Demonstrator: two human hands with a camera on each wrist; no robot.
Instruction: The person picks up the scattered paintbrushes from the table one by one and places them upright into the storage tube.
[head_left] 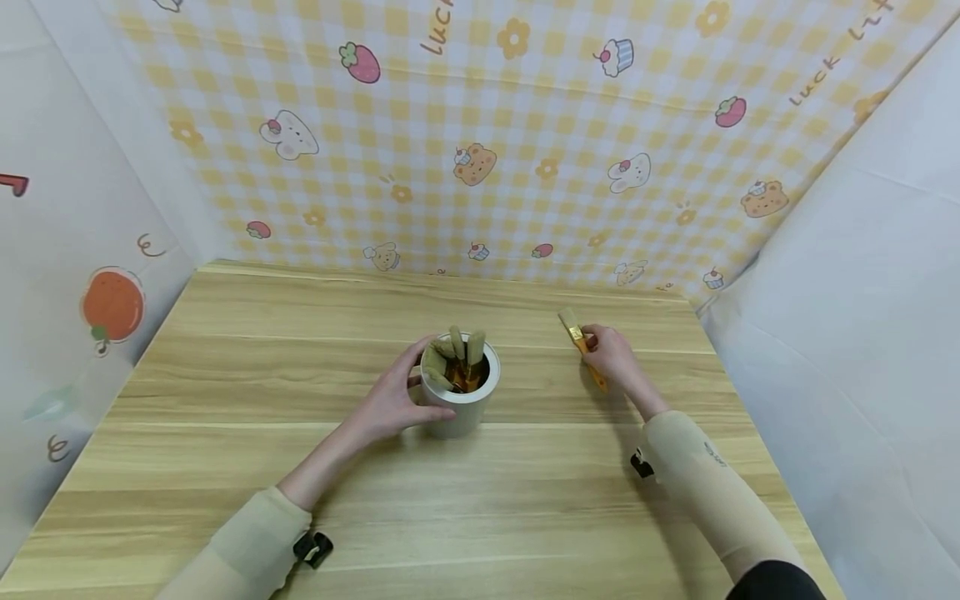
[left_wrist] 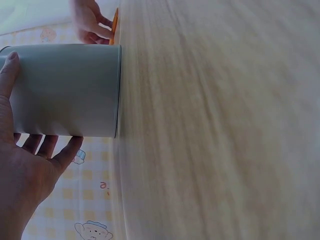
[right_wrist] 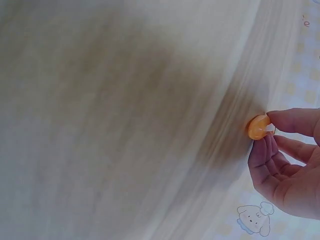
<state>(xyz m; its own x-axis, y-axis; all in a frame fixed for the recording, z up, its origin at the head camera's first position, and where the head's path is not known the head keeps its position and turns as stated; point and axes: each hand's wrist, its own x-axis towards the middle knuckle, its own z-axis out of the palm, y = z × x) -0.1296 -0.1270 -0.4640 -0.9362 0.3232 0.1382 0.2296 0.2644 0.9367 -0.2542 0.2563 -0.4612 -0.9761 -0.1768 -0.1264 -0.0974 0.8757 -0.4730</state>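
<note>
In the head view my left hand holds a light grey cylindrical canister standing upright on the table, thumb on the near side and fingers round the far side. Several brushes with pale bristles stick up out of its open top; their lower parts are hidden inside. Over to the right, my right hand pinches a flat paintbrush with an orange handle and pale bristles. That brush lies low at the tabletop, bristles pointing to the back left. From the right wrist, the orange handle end shows between thumb and fingers.
The wooden table ends at the back against a yellow checked cloth with cartoon prints. White cloth walls flank it on both sides. The canister stands near the table's middle, left of the held brush.
</note>
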